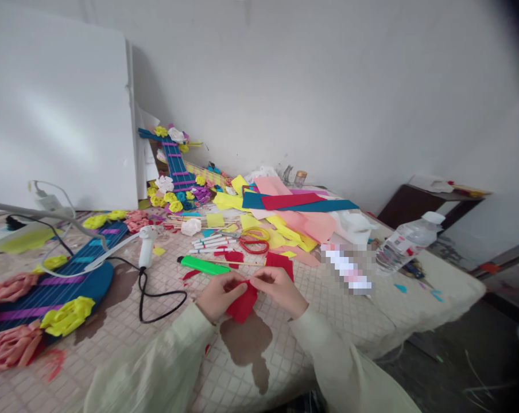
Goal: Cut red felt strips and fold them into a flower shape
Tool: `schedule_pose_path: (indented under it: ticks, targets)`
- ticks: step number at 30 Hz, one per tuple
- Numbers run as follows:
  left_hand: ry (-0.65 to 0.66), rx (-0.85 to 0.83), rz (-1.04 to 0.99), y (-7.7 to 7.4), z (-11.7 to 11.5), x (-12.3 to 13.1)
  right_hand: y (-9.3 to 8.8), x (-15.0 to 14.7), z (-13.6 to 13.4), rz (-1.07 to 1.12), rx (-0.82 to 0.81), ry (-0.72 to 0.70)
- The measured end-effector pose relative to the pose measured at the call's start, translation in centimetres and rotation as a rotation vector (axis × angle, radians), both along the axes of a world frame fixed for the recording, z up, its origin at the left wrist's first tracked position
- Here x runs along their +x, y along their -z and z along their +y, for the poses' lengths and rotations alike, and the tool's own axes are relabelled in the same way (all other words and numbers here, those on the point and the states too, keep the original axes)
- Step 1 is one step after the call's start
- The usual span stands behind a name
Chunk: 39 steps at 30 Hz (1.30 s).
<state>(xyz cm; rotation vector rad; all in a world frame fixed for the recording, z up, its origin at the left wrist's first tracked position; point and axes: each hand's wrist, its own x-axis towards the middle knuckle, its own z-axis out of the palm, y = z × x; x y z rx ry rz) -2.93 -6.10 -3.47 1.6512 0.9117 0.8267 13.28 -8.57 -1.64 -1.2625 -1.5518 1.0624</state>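
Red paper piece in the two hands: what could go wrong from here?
The red paper piece, pinched by both the left hand and the right hand, could crease or tear if they pull apart. The black cord loops near the left sleeve, so it might snag and drag the white glue gun. What looks like a green utility knife lies just beyond the left hand; a forward reach could knock it.

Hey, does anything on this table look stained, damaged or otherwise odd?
Yes: a ragged brown patch on the tablecloth, just below the red paper in view, breaks its grid pattern; stain or worn covering, I can't tell. Reddish marks show at lower left.
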Motion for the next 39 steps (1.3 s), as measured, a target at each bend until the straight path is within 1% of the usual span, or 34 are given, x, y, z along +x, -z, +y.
schedule_pose_path:
  ticks: [7, 10, 12, 13, 14, 15, 17, 19, 21, 23, 26, 31, 35, 39]
  targets:
    - [-0.026, 0.06, 0.032, -0.1, 0.0, 0.0, 0.3, -0.4, 0.0, -0.055, 0.041, 0.008]
    - [-0.036, 0.065, 0.048, 0.0, 0.1, 0.0, 0.1, 1.3, 0.4, -0.091, 0.065, 0.072]
    - [-0.038, 0.052, 0.047, 0.0, 0.2, 0.0, -0.3, 4.0, 1.0, -0.228, 0.116, 0.177]
    - [-0.038, 0.04, 0.044, 0.0, 0.2, 0.0, -0.5, 5.8, 1.3, -0.347, 0.156, 0.249]
    - [-0.04, 0.028, 0.04, -0.1, 0.1, 0.0, -0.6, 7.9, 1.6, -0.503, 0.158, 0.341]
    - [-0.042, 0.016, 0.037, -0.2, 0.1, 0.0, -0.8, 10.0, 1.8, -0.674, 0.12, 0.453]
    - [-0.04, -0.001, 0.035, -0.4, 0.0, 0.1, -0.8, 14.4, 2.0, -0.783, 0.063, 0.571]
    - [-0.029, -0.002, 0.037, -0.5, -0.1, 0.1, -0.6, 18.0, 1.8, -0.868, 0.006, 0.669]
    - [-0.015, 0.003, 0.039, -0.5, -0.2, 0.2, -0.1, 20.6, 1.6, -0.925, -0.065, 0.727]
    - [-0.011, 0.004, 0.04, -0.3, -0.2, 0.2, 0.6, 22.2, 1.6, -0.953, -0.133, 0.736]
    - [-0.022, 0.015, 0.054, 0.2, -0.1, 0.3, 1.7, 23.2, 2.2, -0.972, -0.208, 0.72]
    - [-0.027, 0.045, 0.058, 0.6, 0.0, 0.3, 3.1, 24.1, 4.1, -0.995, -0.296, 0.709]
    - [-0.025, 0.04, 0.049, 0.6, -0.1, 0.3, 3.6, 24.7, 5.4, -1.003, -0.333, 0.697]
    - [-0.036, 0.032, 0.046, 0.5, -0.3, 0.4, 3.7, 24.9, 5.6, -0.989, -0.322, 0.693]
